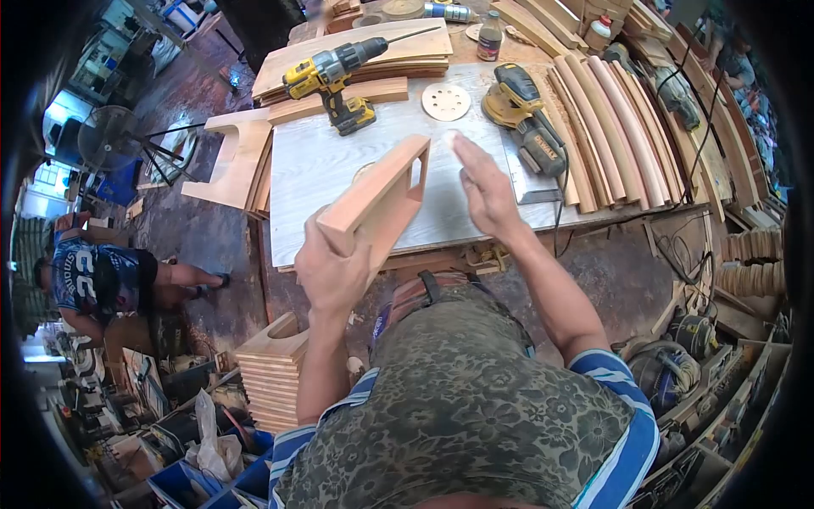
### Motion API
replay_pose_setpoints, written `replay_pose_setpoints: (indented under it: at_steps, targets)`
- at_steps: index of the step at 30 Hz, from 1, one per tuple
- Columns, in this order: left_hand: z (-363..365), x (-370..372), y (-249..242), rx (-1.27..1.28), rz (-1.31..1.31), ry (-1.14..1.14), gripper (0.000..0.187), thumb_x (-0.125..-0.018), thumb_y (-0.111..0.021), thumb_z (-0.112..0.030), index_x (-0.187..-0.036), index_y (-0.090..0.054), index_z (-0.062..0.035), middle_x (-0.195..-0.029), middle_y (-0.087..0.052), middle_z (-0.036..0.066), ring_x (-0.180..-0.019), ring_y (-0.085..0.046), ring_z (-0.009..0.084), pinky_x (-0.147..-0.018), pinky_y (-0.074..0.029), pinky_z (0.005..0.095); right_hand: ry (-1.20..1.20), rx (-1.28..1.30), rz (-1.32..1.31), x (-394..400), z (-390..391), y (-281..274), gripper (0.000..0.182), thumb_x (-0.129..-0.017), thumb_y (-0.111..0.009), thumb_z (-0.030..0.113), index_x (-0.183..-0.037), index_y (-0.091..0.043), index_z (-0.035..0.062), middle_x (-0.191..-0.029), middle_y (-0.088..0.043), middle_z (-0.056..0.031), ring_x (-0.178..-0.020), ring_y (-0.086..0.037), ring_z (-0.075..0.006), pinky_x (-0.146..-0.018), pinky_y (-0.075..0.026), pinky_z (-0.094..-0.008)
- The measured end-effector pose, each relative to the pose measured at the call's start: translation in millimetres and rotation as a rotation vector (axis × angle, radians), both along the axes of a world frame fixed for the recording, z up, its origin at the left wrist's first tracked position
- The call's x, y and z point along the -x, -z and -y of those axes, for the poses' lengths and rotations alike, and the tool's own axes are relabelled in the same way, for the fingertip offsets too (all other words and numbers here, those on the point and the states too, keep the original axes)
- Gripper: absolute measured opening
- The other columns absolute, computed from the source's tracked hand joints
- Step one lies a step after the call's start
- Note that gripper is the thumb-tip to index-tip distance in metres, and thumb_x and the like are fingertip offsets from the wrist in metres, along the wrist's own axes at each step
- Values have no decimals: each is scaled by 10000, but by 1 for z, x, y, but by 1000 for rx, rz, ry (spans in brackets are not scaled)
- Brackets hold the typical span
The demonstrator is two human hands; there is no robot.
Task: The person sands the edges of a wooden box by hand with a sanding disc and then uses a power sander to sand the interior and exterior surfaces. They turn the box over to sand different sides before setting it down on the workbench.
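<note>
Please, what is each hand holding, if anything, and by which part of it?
The left hand holds a wooden piece by its near end. Whether the right hand holds anything small cannot be told.

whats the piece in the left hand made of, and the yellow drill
Piece: looks like bare wood, smooth and matte, from its pinkish-tan tone with no visible paint. Drill: probably moulded plastic housing, judging by its even yellow and black colouring; its long, slim bit is likely metal.
</note>
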State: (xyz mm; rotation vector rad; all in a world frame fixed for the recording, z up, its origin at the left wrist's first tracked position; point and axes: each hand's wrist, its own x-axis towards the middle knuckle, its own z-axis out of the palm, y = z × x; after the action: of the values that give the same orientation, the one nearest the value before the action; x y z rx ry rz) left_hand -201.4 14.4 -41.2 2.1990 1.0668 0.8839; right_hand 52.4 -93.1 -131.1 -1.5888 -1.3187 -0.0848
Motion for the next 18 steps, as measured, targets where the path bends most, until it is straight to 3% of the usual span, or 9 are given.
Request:
replay_pose_setpoints:
  at_steps: [1, 3, 6, 7, 9, 11, 14, 17, 18]
  targets:
    - [1, -3, 0, -6, -1, -4, 468, -855, -807, -131, -1257, -622, 23, -1012, -759, 237, -950, -775, 369, -819, -596, 422, -35, -84, 12, 12, -7, -3, 579, -898, -577, -61, -1470, -579, 28, -1498, -574, -255, -1402, -540, -426, -1210, -423, -472]
    - [2, -8, 1, 99, 127, 109, 485, -859, -800, -108, -1289, -625, 29, -1112, -769, 216, -1063, -756, 264, -904, -579, 390, -112, -77, 98, 35, -20, -6, 602, -879, -597, -55, -1473, -589, 44, -1531, -562, -218, -1440, -519, -393, -1255, -375, -506]
    - [7, -16, -7, 125, 112, 135, 525, -856, -796, -117, -1317, -595, 35, -1075, -766, 243, -1005, -776, 290, -864, -602, 398, -332, -152, 155, 79, -29, -32, 644, -832, -595, -57, -1465, -603, 62, -1545, -562, -190, -1464, -508, -364, -1274, -340, -550]
    - [7, -15, -8, 125, 113, 135, 525, -856, -796, -117, -1317, -595, 35, -1075, -766, 243, -1005, -776, 290, -864, -602, 398, -363, -218, 157, 96, -28, -39, 740, -845, -503, -119, -1550, -504, 105, -1579, -538, -147, -1484, -491, -345, -1292, -307, -566]
    - [5, -10, -8, 186, 140, 171, 537, -852, -795, -112, -1327, -596, 38, -1100, -766, 244, -1028, -772, 285, -866, -602, 393, -404, -230, 196, 92, -35, -30, 758, -832, -471, -147, -1542, -525, 111, -1573, -544, -152, -1489, -487, -335, -1296, -306, -552]
    - [-2, -3, 5, 163, 146, 128, 535, -845, -796, -110, -1319, -601, 40, -1097, -768, 242, -1035, -772, 288, -869, -602, 393, -333, -185, 161, 52, -52, 8, 766, -823, -471, -148, -1539, -537, 118, -1569, -549, -153, -1489, -487, -330, -1296, -309, -549]
    - [-5, -1, 14, 142, 170, 71, 529, -834, -795, -104, -1308, -610, 40, -1092, -770, 241, -1048, -772, 293, -879, -602, 393, -283, -119, 151, 54, -52, 2, 780, -801, -477, -147, -1528, -560, 122, -1560, -558, -155, -1490, -487, -325, -1294, -315, -546]
    - [1, -5, -5, 198, 175, 65, 531, -827, -792, -103, -1307, -614, 38, -1091, -769, 241, -1054, -771, 300, -893, -600, 393, -524, -168, 181, 96, -32, -63, 695, -791, -538, -106, -1468, -602, 42, -1548, -565, -177, -1479, -499, -347, -1278, -333, -560]
    - [3, -5, -13, 242, 176, 86, 537, -824, -791, -105, -1311, -613, 37, -1093, -769, 241, -1053, -771, 305, -899, -599, 393, -496, -182, 173, 91, -37, -51, 679, -799, -555, -89, -1463, -607, 45, -1554, -561, -172, -1477, -501, -350, -1275, -335, -565]
